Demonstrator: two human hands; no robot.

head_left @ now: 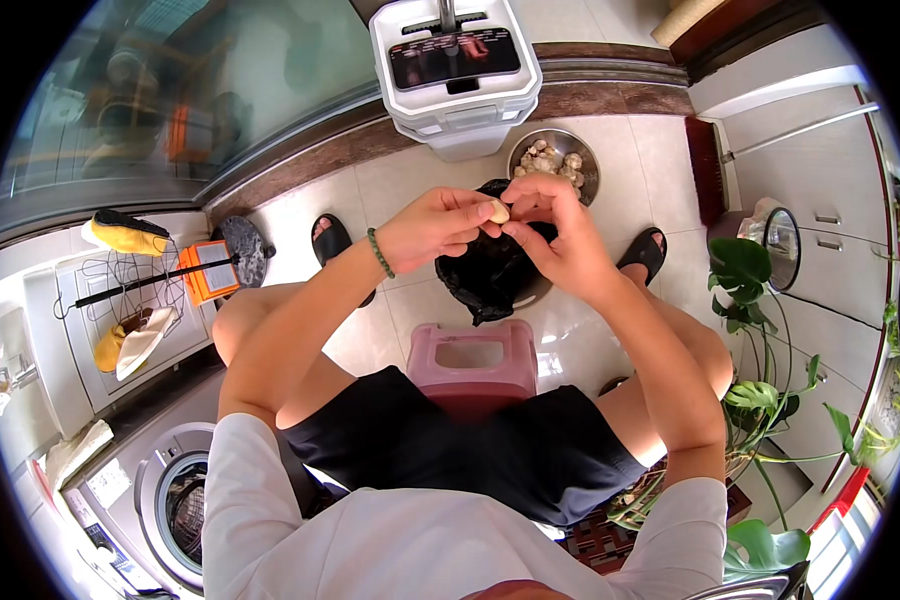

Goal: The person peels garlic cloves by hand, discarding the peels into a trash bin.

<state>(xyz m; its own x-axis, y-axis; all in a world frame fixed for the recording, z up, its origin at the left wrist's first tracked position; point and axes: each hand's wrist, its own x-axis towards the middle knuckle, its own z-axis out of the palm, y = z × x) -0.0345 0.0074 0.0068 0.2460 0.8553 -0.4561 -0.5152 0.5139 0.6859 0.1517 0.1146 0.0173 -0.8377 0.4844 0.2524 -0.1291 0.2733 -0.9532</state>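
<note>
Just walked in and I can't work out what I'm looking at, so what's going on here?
A seated person is working with both bare hands on what looks like a garlic clove. The left hand pinches it; the right hand is right up beside it, though whether it touches is hard to tell. Below the hands, a black plastic bag gapes open. Just beyond, on the tiled floor, a metal bowl holds more garlic.

In left hand (pixel 452 220), beside right hand (pixel 560 228), small pale oval piece (pixel 499 212); below, black plastic bag (pixel 485 280); beyond, to right, pale bulbs (pixel 538 160) in round metal bowl (pixel 592 165); nearer, pink plastic stool (pixel 472 387).
</note>
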